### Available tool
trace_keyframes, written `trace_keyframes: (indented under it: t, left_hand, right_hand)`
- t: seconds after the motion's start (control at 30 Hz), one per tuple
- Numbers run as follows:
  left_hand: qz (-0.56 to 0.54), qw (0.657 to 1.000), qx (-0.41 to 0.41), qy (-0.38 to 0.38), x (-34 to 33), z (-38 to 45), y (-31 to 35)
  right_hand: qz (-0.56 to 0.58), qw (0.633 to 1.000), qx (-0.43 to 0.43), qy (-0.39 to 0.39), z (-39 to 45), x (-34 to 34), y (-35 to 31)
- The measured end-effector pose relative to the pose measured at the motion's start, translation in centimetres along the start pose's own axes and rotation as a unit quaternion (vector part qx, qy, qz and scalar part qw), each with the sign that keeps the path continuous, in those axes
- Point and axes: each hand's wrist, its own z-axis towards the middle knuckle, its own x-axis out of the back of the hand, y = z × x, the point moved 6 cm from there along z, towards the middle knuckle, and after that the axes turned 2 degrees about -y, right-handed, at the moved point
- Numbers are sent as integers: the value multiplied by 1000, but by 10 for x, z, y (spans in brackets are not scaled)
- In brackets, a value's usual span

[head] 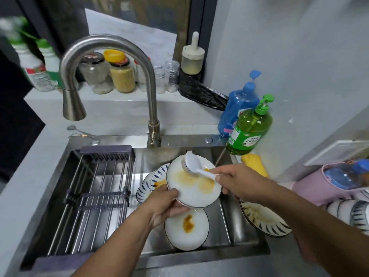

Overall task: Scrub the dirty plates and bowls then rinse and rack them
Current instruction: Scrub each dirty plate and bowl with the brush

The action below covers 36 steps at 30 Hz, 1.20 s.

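Head view: we hold the stained plate (pixel 196 183) tilted over the sink (pixel 246 236), left grip (pixel 166 204) clasping its rim, right grip (pixel 238 181) around the brush (pixel 194 164); rack (pixel 95 196) left, dirty plates beside.

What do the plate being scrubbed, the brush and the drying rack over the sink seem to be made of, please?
Plate: probably glazed ceramic; glossy white face, thin dark rim line, orange smears.
Brush: looks like moulded white plastic, smooth and slightly shiny, with pale and dark bristles.
Drying rack: bare metal rods, likely stainless steel given their grey sheen, joined by dull purple end pieces, apparently plastic.
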Motion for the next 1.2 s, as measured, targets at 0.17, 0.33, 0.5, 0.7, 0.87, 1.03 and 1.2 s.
trace_keyframes:
  t: [0.17, 0.33, 0.5, 0.7, 0.87, 1.03, 1.2]
  left_hand:
    - [-48, 997, -50, -30, -12, -28, 16]
    - [-91, 991, -101, -14, -7, -51, 21]
    - [-72, 988, -121, -57, -22, -75, 22]
    - [-91, 985, -91, -111, -39, -86, 17]
    - [-113, 982, -84, -123, -36, -91, 11]
    - [-163, 974, -142, -63, -20, -87, 21]
    - [-190, 964, -172, -65, -19, -86, 24]
  right_hand:
    - [-221, 975, 29, 10, -17, -21, -20]
    - [-343, 938, -4, 38, -35, 1, -25]
    - [-336, 939, 1, 74, -33, 23, -51]
    - [-320, 945, 72, -8, -30, -11, -79]
    - [-403, 912, 67, 38, -31, 8, -88]
    - [-431, 900, 20, 58, -34, 21, -64]
    - [-340, 940, 13, -20, -52, 5, -55]
